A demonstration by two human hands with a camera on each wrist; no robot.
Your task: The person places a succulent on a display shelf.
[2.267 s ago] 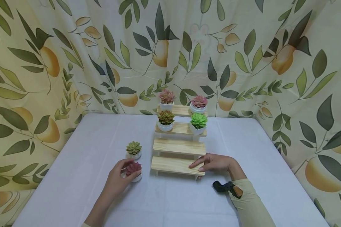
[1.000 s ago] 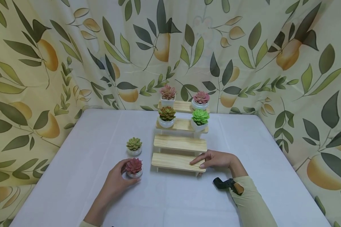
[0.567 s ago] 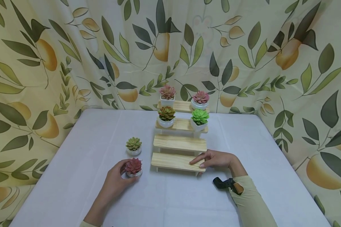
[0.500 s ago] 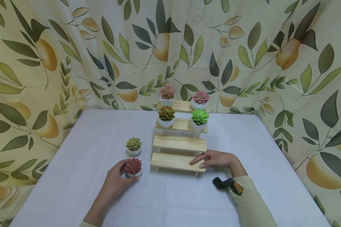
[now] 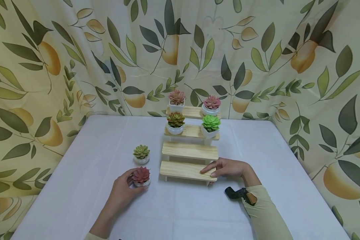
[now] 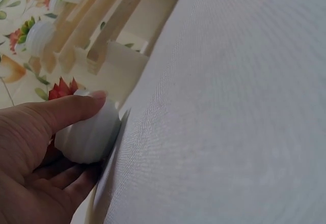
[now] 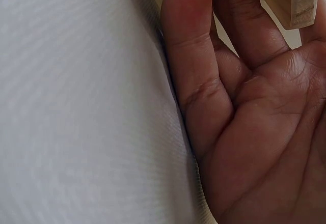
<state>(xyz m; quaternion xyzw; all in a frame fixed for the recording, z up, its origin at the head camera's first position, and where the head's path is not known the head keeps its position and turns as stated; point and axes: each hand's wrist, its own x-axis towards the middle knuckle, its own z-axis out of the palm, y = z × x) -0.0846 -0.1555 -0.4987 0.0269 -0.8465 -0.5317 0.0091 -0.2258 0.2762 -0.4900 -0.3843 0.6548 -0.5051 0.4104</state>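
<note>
In the head view my left hand [image 5: 124, 193] is curled round the white pot of a red succulent [image 5: 141, 175] on the table. The left wrist view shows the thumb across the ribbed white pot [image 6: 90, 132] and the other fingers under its far side. My right hand [image 5: 229, 168] grips the right end of the lowest tier of a wooden display stand [image 5: 180, 169], index finger and thumb on top. Its other fingers are mostly hidden below the board; the board's end [image 7: 304, 7] shows among the fingers in the right wrist view.
A pale green succulent [image 5: 141, 154] stands behind the red one. The upper two tiers bear pink succulents [image 5: 177, 98], [image 5: 211, 104], a brownish one [image 5: 175, 122] and a bright green one [image 5: 211, 126]. A leaf-patterned curtain [image 5: 156, 80] borders the white table [image 5: 108, 133].
My left thumb and fingers have slid from over the red leaves down round the pot. The right hand keeps its hold on the stand. The head view has shifted slightly.
</note>
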